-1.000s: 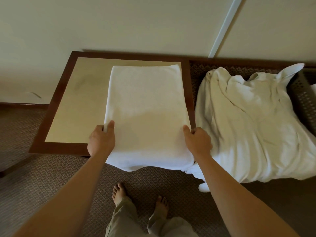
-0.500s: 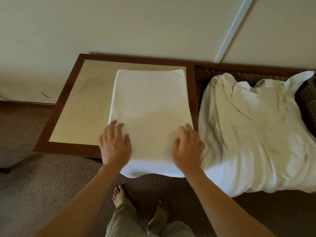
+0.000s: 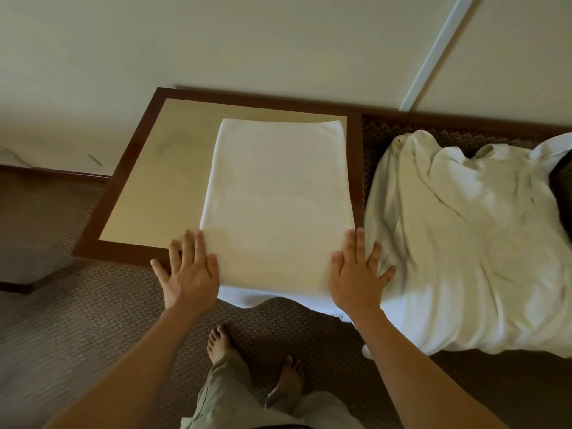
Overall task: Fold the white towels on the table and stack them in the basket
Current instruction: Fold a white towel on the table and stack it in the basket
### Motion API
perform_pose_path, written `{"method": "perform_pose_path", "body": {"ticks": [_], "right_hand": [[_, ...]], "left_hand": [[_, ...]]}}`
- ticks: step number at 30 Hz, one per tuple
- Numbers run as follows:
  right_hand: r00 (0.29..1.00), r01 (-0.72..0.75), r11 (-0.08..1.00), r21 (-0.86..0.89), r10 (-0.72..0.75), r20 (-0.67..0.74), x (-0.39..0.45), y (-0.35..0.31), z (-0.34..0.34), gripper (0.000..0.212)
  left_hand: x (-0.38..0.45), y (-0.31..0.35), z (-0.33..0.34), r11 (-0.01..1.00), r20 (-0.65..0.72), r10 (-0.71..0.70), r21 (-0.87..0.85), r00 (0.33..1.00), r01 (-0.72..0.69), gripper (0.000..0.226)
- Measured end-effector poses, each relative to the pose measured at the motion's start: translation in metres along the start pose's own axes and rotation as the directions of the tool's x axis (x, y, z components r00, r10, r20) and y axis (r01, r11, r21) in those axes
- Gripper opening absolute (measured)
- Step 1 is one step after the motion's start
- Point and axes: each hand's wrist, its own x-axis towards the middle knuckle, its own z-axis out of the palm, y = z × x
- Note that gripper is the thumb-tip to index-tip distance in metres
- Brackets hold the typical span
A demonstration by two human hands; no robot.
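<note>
A folded white towel (image 3: 275, 193) lies flat on the right half of the table (image 3: 161, 181), its near edge hanging over the front rim. My left hand (image 3: 188, 270) presses flat on the towel's near left corner, fingers spread. At the near right corner my right hand (image 3: 356, 270) lies flat too, its fingers reaching onto the neighbouring cloth. A large rumpled white towel (image 3: 470, 243) is heaped to the right of the table. The dark woven basket (image 3: 561, 184) shows only as a sliver at the right edge, partly under that heap.
The table has a tan top and dark wood frame and stands against a pale wall. Patterned brown carpet (image 3: 77, 329) covers the floor. My bare feet (image 3: 223, 342) stand just in front of the table.
Both hands let go of the towel's side edges, went flat on its near part, then slid apart to the near corners. The view has shifted slightly.
</note>
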Motion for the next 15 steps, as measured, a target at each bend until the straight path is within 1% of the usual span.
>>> {"method": "perform_pose_path", "body": {"ticks": [1,2,3,4,5,6,7,8,9,10,11,12,13,15], "right_hand": [[0.996,-0.084,0.996,0.039,0.083,0.009,-0.001,-0.001,-0.001,0.062],[0.991,-0.131,0.990,0.055,0.131,-0.010,-0.003,-0.001,-0.002,0.064],[0.989,-0.129,0.990,0.051,0.132,-0.063,-0.008,-0.003,-0.003,0.065],[0.989,-0.073,0.997,0.031,0.076,-0.123,-0.012,-0.007,-0.003,0.066],[0.986,0.032,0.999,-0.004,-0.032,-0.161,-0.015,-0.013,-0.002,0.067],[0.974,0.163,0.986,-0.038,-0.167,-0.152,-0.016,-0.022,-0.001,0.069],[0.946,0.297,0.953,-0.063,-0.303,-0.115,-0.015,-0.031,0.002,0.069],[0.904,0.416,0.905,-0.083,-0.422,-0.073,-0.013,-0.041,0.005,0.067],[0.862,0.500,0.858,-0.116,-0.506,-0.027,-0.008,-0.050,0.007,0.065],[0.832,0.550,0.821,-0.151,-0.554,0.017,0.000,-0.054,0.009,0.065],[0.824,0.564,0.805,-0.183,-0.564,0.055,0.009,-0.055,0.010,0.064],[0.836,0.544,0.814,-0.204,-0.546,0.053,0.017,-0.051,0.008,0.064],[0.868,0.487,0.845,-0.219,-0.496,0.018,0.026,-0.045,0.003,0.063],[0.954,0.285,0.938,-0.198,-0.297,-0.033,0.044,-0.024,-0.008,0.060]], "left_hand": [[-0.003,0.005,-0.002,0.995,0.006,-0.091,-0.030,0.996,0.091,0.065],[-0.008,0.011,-0.005,0.987,0.000,-0.153,-0.058,0.988,0.153,0.065],[-0.012,0.018,-0.007,0.983,-0.020,-0.169,-0.079,0.985,0.167,0.066],[-0.016,0.026,-0.008,0.989,-0.048,-0.130,-0.084,0.990,0.125,0.070],[-0.019,0.036,-0.009,0.997,-0.073,-0.043,-0.068,0.996,0.038,0.073],[-0.019,0.048,-0.009,0.996,-0.080,0.067,-0.048,0.995,-0.071,0.073],[-0.017,0.060,-0.008,0.983,-0.069,0.177,-0.038,0.982,-0.180,0.071],[-0.013,0.073,-0.008,0.962,-0.044,0.272,-0.024,0.961,-0.273,0.068],[-0.008,0.083,-0.006,0.940,-0.013,0.342,-0.002,0.940,-0.342,0.066],[-0.001,0.089,-0.005,0.924,0.019,0.382,0.019,0.924,-0.382,0.066],[0.007,0.089,-0.005,0.918,0.043,0.393,0.027,0.918,-0.395,0.068],[0.015,0.084,-0.005,0.920,0.049,0.389,0.029,0.920,-0.390,0.070],[0.023,0.074,-0.005,0.926,0.040,0.374,0.035,0.927,-0.376,0.071],[0.039,0.051,-0.009,0.953,0.022,0.295,0.060,0.955,-0.296,0.068]]}}
